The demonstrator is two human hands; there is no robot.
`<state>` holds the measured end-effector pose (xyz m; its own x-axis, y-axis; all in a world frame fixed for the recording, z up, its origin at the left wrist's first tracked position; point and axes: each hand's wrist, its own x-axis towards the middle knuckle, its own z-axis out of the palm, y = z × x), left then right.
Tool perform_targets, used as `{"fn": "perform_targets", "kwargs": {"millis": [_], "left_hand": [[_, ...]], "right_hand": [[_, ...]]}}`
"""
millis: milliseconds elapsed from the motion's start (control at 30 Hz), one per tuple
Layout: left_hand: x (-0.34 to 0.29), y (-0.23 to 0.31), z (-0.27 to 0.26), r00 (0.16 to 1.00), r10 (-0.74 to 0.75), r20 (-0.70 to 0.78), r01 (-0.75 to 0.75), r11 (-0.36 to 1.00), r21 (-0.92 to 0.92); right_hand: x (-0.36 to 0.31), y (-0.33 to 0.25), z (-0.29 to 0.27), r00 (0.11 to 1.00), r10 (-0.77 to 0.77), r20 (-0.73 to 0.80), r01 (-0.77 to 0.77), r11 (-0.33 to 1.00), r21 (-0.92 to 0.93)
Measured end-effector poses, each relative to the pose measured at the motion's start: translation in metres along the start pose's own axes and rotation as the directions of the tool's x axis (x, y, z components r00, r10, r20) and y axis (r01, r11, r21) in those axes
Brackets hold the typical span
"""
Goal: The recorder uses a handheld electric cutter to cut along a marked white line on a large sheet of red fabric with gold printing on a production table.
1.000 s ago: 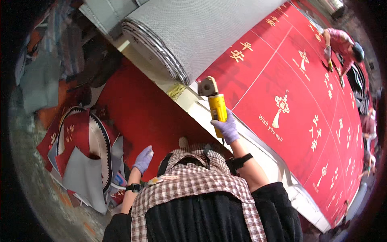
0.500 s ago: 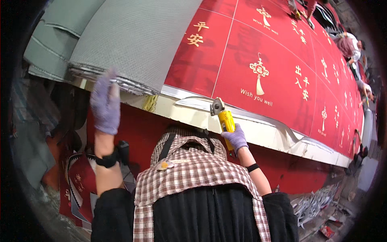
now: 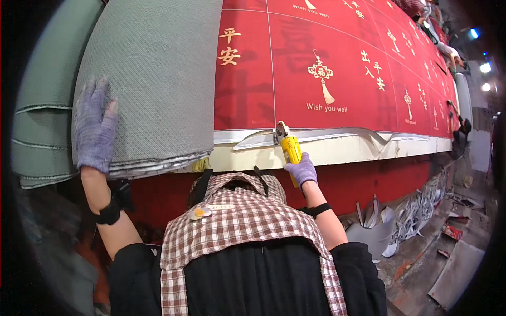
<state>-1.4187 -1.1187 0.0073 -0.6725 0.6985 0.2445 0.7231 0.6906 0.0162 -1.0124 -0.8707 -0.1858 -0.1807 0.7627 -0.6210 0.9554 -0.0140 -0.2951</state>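
In a purple glove, my left hand point(image 3: 96, 126) lies flat with fingers stretched on the left part of a thick grey stack of folded matting point(image 3: 153, 79). My right hand point(image 3: 302, 171), gloved too, is wrapped round the yellow body of a handheld electric cutter point(image 3: 291, 149). The cutter's metal head rests by the near edge of the red printed mat sheet point(image 3: 337, 73), which carries gold tassel motifs and characters. A loose grey-white trimmed strip point(image 3: 263, 138) curls along that edge, over the pale table edge point(image 3: 337, 155).
More grey mat layers point(image 3: 45, 126) hang at the far left. Cut strips point(image 3: 416, 210) are heaped on the floor at the right, near a flat grey board point(image 3: 457, 274). Other people point(image 3: 448, 52) work along the far right side of the table.
My left hand has gone from hovering before the grey stack to lying on it. My right hand still holds the cutter near the sheet's edge. The view has shifted.
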Motion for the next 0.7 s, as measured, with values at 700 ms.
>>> {"fn": "perform_targets", "kwargs": {"millis": [700], "left_hand": [[0.000, 0.002, -0.005, 0.998, 0.066, 0.014, -0.066, 0.998, 0.013]], "right_hand": [[-0.003, -0.030, 0.010, 0.994, 0.108, -0.033, -0.110, 0.992, -0.065]]}}
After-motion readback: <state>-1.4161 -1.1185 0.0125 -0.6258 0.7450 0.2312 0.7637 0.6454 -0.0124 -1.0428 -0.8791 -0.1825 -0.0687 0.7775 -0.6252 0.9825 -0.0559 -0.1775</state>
